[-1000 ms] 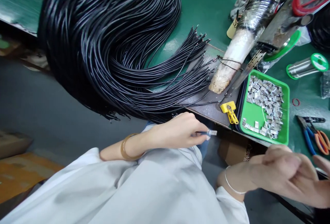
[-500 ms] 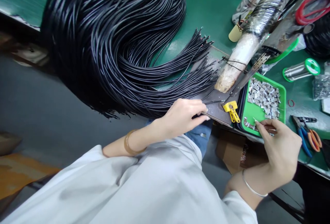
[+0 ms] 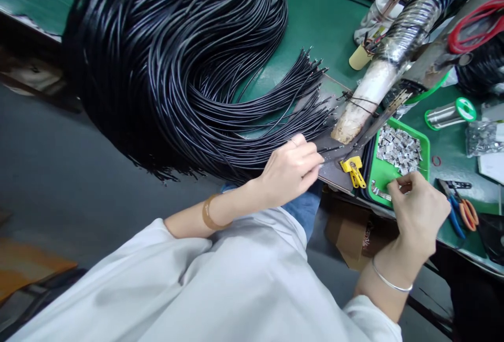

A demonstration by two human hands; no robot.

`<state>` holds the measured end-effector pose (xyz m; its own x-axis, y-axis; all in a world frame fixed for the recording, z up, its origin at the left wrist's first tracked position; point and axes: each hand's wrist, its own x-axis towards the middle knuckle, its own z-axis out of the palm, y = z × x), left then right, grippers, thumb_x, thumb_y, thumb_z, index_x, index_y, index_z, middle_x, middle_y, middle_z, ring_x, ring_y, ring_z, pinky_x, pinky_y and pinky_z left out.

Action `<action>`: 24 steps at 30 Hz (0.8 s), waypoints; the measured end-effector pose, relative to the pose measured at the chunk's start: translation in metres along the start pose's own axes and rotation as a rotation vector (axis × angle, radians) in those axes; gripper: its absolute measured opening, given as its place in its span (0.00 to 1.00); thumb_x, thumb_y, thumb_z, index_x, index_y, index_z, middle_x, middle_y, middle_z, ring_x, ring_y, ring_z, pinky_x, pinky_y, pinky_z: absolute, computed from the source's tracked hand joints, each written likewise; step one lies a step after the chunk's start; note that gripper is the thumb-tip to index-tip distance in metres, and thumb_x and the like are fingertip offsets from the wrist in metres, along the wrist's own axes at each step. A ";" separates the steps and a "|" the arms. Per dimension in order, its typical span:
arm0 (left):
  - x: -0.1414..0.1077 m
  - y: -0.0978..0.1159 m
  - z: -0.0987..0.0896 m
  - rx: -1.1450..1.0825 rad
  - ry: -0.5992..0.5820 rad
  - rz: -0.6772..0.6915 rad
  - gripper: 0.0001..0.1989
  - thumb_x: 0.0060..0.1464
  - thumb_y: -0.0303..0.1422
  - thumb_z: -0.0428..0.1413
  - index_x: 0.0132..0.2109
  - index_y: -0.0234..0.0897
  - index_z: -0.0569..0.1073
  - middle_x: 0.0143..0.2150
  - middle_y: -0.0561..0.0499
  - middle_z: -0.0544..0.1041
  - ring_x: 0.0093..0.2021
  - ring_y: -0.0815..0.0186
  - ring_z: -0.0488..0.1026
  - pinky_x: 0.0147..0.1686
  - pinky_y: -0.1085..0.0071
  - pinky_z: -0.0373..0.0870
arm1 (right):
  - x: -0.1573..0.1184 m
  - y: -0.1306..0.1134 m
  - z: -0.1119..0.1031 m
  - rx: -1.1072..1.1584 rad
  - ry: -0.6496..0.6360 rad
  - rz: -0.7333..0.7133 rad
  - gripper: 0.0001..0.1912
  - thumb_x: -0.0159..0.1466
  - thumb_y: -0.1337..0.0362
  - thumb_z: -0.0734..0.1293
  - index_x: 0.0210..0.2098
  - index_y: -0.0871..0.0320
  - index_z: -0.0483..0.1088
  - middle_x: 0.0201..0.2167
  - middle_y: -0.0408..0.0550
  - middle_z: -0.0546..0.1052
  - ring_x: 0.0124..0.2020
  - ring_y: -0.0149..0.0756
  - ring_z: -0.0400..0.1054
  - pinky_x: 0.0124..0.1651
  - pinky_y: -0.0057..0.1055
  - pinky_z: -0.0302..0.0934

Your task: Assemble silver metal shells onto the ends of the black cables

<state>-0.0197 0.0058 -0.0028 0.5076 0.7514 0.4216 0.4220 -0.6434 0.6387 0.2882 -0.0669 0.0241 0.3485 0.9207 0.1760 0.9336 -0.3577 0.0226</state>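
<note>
My left hand (image 3: 293, 171) is closed at the near edge of the bench, beside the stripped ends of a large bundle of black cables (image 3: 220, 147). What its fingers hold, if anything, is hidden. Over the near side of a green tray (image 3: 426, 166), the thumb and fingers of my right hand (image 3: 421, 210) are pinched together, and I cannot make out what is between them. Small silver metal parts (image 3: 399, 148) are heaped in the tray, with a short strip of metal pieces (image 3: 380, 190) near its front edge. Between my hands a yellow clip-like tool (image 3: 353, 169) sits at the bench edge.
A white duct pipe (image 3: 360, 105) slants down over the bench above the cable ends. To the right are a solder spool (image 3: 451, 113), blue-handled pliers (image 3: 452, 205) and orange-handled cutters (image 3: 468, 214). An open cardboard box (image 3: 346, 234) stands under the bench.
My left hand has shifted slightly right and up, and its fingers have closed more. My right hand has moved a little left and up over the tray, still pinched. The view has shifted slightly.
</note>
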 end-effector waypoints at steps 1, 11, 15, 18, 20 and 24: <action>-0.001 0.006 -0.002 -0.067 -0.089 0.011 0.12 0.64 0.28 0.52 0.37 0.32 0.80 0.34 0.46 0.79 0.37 0.63 0.70 0.44 0.66 0.67 | 0.000 0.000 0.001 -0.012 0.032 0.009 0.07 0.61 0.59 0.65 0.31 0.55 0.71 0.25 0.47 0.74 0.26 0.36 0.60 0.33 0.34 0.44; 0.000 0.019 0.025 -1.067 -0.361 -0.477 0.09 0.59 0.30 0.57 0.42 0.28 0.78 0.23 0.52 0.75 0.22 0.74 0.67 0.25 0.79 0.63 | -0.047 -0.097 -0.016 0.869 0.670 0.036 0.07 0.58 0.66 0.75 0.35 0.56 0.74 0.33 0.46 0.81 0.31 0.42 0.78 0.32 0.38 0.71; 0.003 0.011 0.024 -1.198 -0.215 -0.638 0.09 0.59 0.34 0.58 0.39 0.31 0.73 0.23 0.54 0.75 0.17 0.78 0.61 0.19 0.80 0.58 | -0.057 -0.123 -0.004 0.920 0.564 -0.097 0.04 0.60 0.67 0.74 0.33 0.55 0.75 0.34 0.45 0.82 0.37 0.39 0.79 0.41 0.39 0.74; 0.004 0.012 0.018 -1.163 -0.208 -0.654 0.09 0.57 0.35 0.59 0.34 0.33 0.70 0.23 0.54 0.74 0.18 0.77 0.63 0.19 0.80 0.60 | -0.055 -0.126 0.007 1.045 0.378 -0.090 0.02 0.63 0.66 0.73 0.33 0.55 0.77 0.36 0.46 0.81 0.39 0.37 0.78 0.38 0.34 0.73; 0.005 0.015 0.017 -1.119 -0.197 -0.628 0.09 0.56 0.33 0.61 0.33 0.32 0.71 0.24 0.54 0.74 0.22 0.76 0.66 0.23 0.80 0.64 | -0.053 -0.125 0.011 1.122 0.276 -0.091 0.01 0.63 0.65 0.73 0.34 0.55 0.78 0.37 0.46 0.81 0.39 0.35 0.78 0.38 0.32 0.73; 0.005 0.019 0.019 -1.059 -0.116 -0.533 0.07 0.54 0.31 0.62 0.34 0.30 0.75 0.27 0.54 0.73 0.26 0.75 0.68 0.29 0.79 0.66 | -0.052 -0.125 0.012 1.114 0.193 -0.118 0.02 0.63 0.64 0.72 0.36 0.56 0.78 0.40 0.48 0.81 0.41 0.36 0.78 0.40 0.33 0.74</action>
<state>0.0055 -0.0053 -0.0010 0.5441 0.8348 -0.0843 -0.2020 0.2278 0.9525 0.1544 -0.0682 -0.0001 0.3247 0.8652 0.3820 0.5481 0.1570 -0.8215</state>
